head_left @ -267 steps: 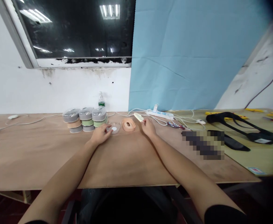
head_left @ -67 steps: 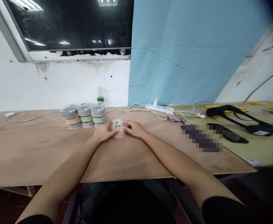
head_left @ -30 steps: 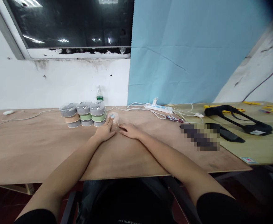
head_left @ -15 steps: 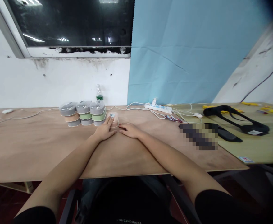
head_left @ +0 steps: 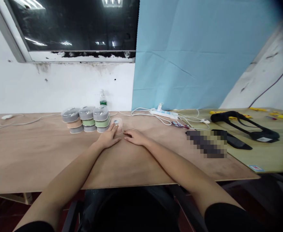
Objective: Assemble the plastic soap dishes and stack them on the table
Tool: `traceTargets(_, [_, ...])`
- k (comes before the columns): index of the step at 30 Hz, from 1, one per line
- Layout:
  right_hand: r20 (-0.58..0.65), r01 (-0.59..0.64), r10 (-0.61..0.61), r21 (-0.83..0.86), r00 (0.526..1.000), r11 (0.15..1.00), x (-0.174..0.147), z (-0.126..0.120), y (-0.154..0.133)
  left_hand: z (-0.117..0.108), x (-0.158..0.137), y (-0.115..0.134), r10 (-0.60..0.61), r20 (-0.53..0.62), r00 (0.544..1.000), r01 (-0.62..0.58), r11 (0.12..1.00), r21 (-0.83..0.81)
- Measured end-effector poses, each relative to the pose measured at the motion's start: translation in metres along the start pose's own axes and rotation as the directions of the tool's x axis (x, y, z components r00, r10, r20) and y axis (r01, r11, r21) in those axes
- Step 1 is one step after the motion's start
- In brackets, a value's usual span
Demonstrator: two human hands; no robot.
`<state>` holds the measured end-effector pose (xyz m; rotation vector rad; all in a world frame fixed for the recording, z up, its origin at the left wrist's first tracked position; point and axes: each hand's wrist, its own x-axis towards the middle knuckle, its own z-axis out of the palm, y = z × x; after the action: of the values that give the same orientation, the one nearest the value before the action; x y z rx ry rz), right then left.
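Observation:
A single pale pink lidded container (head_left: pixel 118 128) with a round sticker on top sits on the wooden table. My left hand (head_left: pixel 107 138) lies at its near left side, fingers stretched out and touching its top edge, thumb spread to the right. Just right of the container, my right hand (head_left: pixel 135 137) rests on the table, fingers extended and apart from the container by a small gap. To the left stand three stacks of similar small containers: a grey-and-pink stack (head_left: pixel 71 120), a grey-and-green stack (head_left: pixel 87 119) and another grey-and-green stack (head_left: pixel 101 119).
Behind the stacks stands a clear bottle (head_left: pixel 102 98) with a green label. A white power strip (head_left: pixel 164 112) with tangled cables lies along the wall. Toward the right are a black strap-like frame (head_left: pixel 247 125), a flat dark object (head_left: pixel 238 141) and yellow pieces (head_left: pixel 281 114).
The view has tilted slightly, so everything sits a little lower in the picture. Both hands stay at almost the same place around the pink container.

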<state>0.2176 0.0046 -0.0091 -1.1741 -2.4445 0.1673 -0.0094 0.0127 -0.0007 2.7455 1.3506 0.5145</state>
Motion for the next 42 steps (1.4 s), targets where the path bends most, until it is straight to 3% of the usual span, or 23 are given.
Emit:
traceTargets(3, [-0.050, -0.046, 0.045, -0.016, 0.998, 0.999, 0.000, -0.002, -0.001, -0.001, 0.000, 0.003, 0.015, 0.011, 1.000, -0.015, 0.999, 0.047])
traceTargets(6, [-0.209, -0.133, 0.132, 0.008, 0.969, 0.991, -0.001, -0.005, 0.000, -0.002, 0.000, 0.008, 0.050, 0.014, 0.999, -0.051, 0.996, 0.074])
traceTargets(9, [-0.332, -0.142, 0.151, 0.051, 0.931, 0.989, -0.003, -0.008, 0.004, -0.003, -0.001, 0.016, 0.137, 0.032, 0.990, -0.138, 0.989, 0.048])
traceTargets(15, [-0.319, -0.039, 0.061, 0.074, 0.946, 0.996, -0.002, -0.009, 0.009, -0.008, -0.005, 0.029, 0.249, 0.031, 0.968, -0.246, 0.967, -0.072])
traceTargets(18, [-0.270, -0.004, 0.028, 0.089, 0.963, 0.996, -0.001, -0.007, 0.010, -0.008, -0.005, 0.028, 0.205, -0.030, 0.978, -0.207, 0.973, -0.098])
traceTargets(24, [-0.131, -0.041, 0.059, 0.130, 0.990, 0.991, -0.003, -0.005, 0.009, -0.004, -0.003, 0.014, -0.018, -0.090, 0.996, 0.010, 0.996, -0.093])
traceTargets(31, [-0.207, -0.030, 0.077, 0.222, 0.975, 0.975, -0.003, -0.007, 0.009, 0.000, 0.000, 0.008, -0.065, -0.069, 0.996, 0.056, 0.991, -0.125])
traceTargets(34, [-0.314, -0.100, 0.256, 0.439, 0.914, 0.893, 0.005, -0.003, 0.015, 0.001, -0.001, 0.007, -0.078, -0.073, 0.994, 0.067, 0.986, -0.150])
traceTargets(36, [-0.327, -0.178, 0.485, 0.652, 0.811, 0.737, 0.011, -0.002, 0.022, 0.002, -0.001, 0.006, -0.070, -0.069, 0.995, 0.059, 0.987, -0.149])
traceTargets(38, [-0.255, -0.228, 0.686, 0.816, 0.681, 0.531, 0.014, -0.005, 0.030, 0.002, -0.001, 0.004, -0.028, -0.060, 0.998, 0.019, 0.990, -0.138])
traceTargets(40, [-0.172, -0.242, 0.794, 0.896, 0.583, 0.372, 0.013, -0.010, 0.037, 0.002, -0.001, 0.004, 0.022, -0.057, 0.998, -0.029, 0.991, -0.127])
traceTargets(42, [-0.127, -0.254, 0.840, 0.920, 0.527, 0.298, 0.009, -0.015, 0.043, 0.002, -0.002, 0.004, 0.038, -0.058, 0.998, -0.044, 0.992, -0.120])
